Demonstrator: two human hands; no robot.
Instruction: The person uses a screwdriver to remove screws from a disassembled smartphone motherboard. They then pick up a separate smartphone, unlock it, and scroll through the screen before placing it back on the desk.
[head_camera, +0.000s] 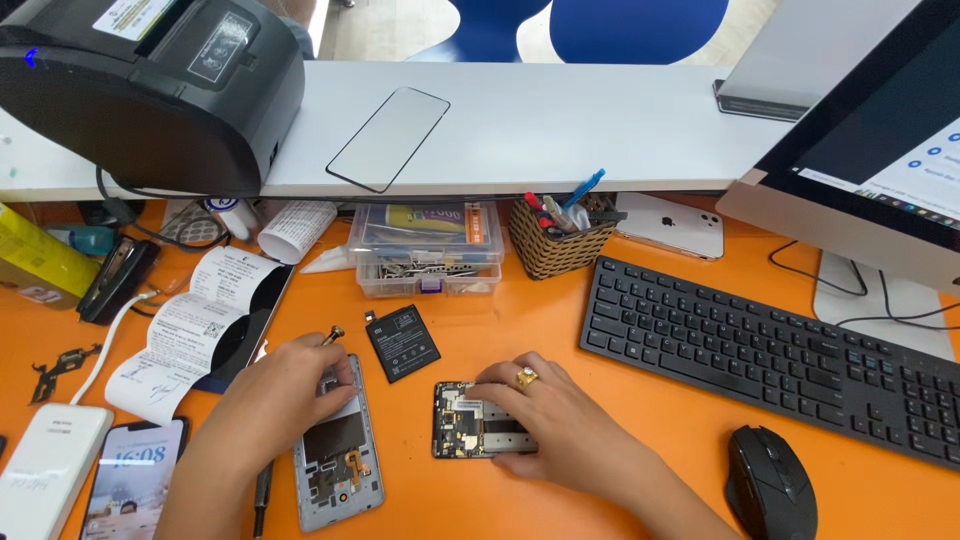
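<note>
left hand (285, 385) is pressing down on the opened phone (338, 445), lower centre of the frame, fingers pinching a small gold-tipped tool (331, 336) at its top edge. right hand (535, 410), ring on, is resting flat on the circuit board (465, 420) beside it, grip loose and holding nothing. teardown looks well along: flat black battery (402, 343) is lying out on the glossy orange tabletop (640, 440), metal frame bare, cabling showing. reassembly is looking untouched.

Hands (275, 395) on opened phone (338, 460) and circuit board (470, 420)
</note>
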